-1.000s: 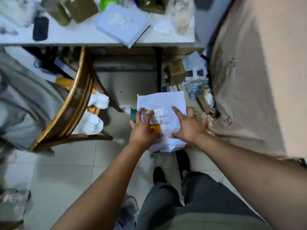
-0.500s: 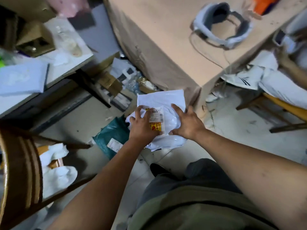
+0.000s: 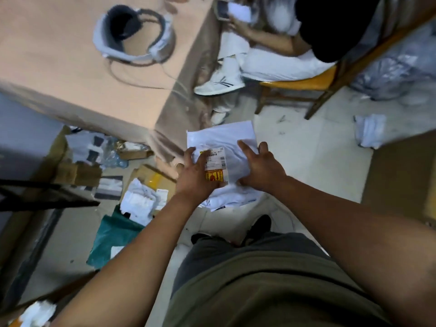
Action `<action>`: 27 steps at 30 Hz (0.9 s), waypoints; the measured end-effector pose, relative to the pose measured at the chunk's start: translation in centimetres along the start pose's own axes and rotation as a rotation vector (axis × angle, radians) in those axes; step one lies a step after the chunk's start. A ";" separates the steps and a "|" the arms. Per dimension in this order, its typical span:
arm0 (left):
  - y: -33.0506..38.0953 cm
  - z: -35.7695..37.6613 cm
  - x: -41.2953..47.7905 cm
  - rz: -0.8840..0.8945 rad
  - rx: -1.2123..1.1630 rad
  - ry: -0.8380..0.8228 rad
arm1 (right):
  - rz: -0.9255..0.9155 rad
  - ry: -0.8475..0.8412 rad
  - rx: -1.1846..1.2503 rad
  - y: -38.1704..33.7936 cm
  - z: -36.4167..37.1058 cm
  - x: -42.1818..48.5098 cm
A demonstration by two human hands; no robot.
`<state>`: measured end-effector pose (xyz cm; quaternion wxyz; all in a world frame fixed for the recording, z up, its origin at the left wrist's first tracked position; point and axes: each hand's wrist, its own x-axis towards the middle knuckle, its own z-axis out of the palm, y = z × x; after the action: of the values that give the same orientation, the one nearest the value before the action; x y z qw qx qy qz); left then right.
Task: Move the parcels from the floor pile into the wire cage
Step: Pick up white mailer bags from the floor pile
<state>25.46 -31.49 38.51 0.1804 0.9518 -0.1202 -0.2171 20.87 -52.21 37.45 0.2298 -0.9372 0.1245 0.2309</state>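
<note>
While you keep both hands clamped on the white parcel, your view has swung away from the white desk and the wooden chair that filled it a second ago, so the tan table now sits ahead and to your left; you are turning with the load, and I judge this to be the carry leg, pile behind and cage to come. Your left hand closes on the parcel's near left side, fingers spread over the label; your right hand grips the near right side, thumb on top and fingers partly curled under. The parcel hangs in the air just off the table's near corner, above the floor, with what looks like a second thin packet pressed beneath it. The pile lies below the table's near edge: a teal bag, a brown box, crumpled white wrapping. No wire cage shows anywhere, so you cannot yet judge the drop point. Motion blur smears the table edge and the headset on it. A seated person beyond the table's far corner is cut off by the top edge. Your fingertips under the parcel are hidden, and the label print is too small to read.
</note>
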 end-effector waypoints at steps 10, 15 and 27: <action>16.8 4.3 9.4 0.392 0.210 -0.176 | 0.340 0.128 0.282 15.1 -4.3 -2.1; 24.3 6.3 13.9 0.625 0.296 -0.265 | 0.554 0.213 0.370 20.1 -5.8 -2.8; 42.5 11.2 22.3 1.040 0.480 -0.446 | 0.927 0.468 0.580 28.8 -10.7 -3.9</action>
<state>33.54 -80.11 37.68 0.0138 0.7142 -0.6491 -0.2616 11.77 -81.76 37.01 0.3181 -0.7101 0.6260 0.0511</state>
